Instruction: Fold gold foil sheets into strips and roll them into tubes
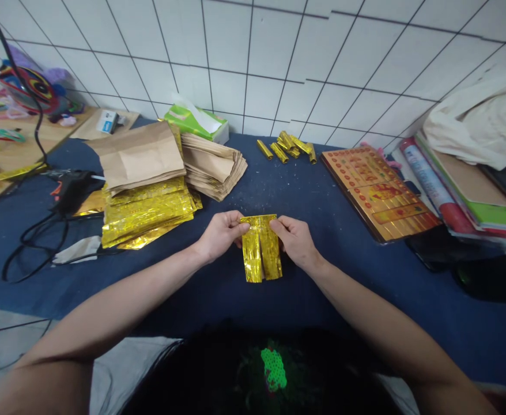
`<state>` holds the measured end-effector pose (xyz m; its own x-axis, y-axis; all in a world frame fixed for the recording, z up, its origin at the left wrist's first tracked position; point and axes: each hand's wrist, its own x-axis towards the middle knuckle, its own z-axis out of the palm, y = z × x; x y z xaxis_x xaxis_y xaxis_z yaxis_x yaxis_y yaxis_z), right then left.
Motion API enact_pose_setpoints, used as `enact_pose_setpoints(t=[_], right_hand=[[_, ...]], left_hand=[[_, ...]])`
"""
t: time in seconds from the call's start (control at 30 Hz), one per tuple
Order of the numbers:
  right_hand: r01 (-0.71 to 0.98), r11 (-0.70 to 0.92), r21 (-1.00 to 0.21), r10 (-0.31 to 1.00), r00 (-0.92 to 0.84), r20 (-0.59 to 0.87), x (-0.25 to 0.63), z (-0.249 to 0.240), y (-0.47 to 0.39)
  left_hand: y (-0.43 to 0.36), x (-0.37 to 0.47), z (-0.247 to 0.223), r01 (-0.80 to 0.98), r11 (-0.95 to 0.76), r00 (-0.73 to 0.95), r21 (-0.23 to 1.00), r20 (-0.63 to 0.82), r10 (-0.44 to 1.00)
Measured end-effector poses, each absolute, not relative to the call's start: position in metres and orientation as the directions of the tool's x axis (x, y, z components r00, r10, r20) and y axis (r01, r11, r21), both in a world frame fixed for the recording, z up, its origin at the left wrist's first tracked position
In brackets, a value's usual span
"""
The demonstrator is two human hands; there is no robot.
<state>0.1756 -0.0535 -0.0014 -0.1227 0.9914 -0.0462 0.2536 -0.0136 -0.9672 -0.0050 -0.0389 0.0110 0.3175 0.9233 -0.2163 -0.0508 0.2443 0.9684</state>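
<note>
Between my two hands hangs a small gold foil piece (272, 256), its lower part split by a slit into two strips. My left hand (223, 233) pinches its upper left corner between thumb and fingers. The upper right corner is pinched the same way by my right hand (295, 239). Both hands are over the dark blue table cover (274, 190). Left of them lies a stack of gold foil sheets (149, 216), partly covered by brown paper pieces (143, 158). Several gold foil rolls (279, 152) lie beyond the hands, near the wall.
A black glue gun (74, 190) with a looping cable lies at the left. A green tissue box (196, 122) stands by the tiled wall, behind more folded brown paper (214, 164). At the right are a red-gold box (380, 193) and stacked books (473, 187) under a cloth bag (486, 121).
</note>
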Motion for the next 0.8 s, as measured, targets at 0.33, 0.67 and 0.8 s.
enact_pose_setpoints(t=[0.33,0.67,0.8], right_hand=[[0.250,-0.019,-0.968,0.996,-0.082,-0.041,0.1760,-0.0026,-0.0535],[0.227,-0.047,-0.973,0.988,-0.133,-0.079,0.1771,-0.0018,-0.0526],[0.239,-0.042,-0.970,0.984,-0.161,-0.082,0.1775,-0.0007,-0.0517]], left_hand=[[-0.0399,-0.0046,0.0095,-0.052,0.262,0.337,0.964,-0.230,0.913],[-0.0390,-0.0053,0.0120,-0.041,0.247,0.293,0.968,-0.225,0.929],[-0.0381,-0.0061,0.0127,-0.049,0.259,0.280,0.965,-0.236,0.931]])
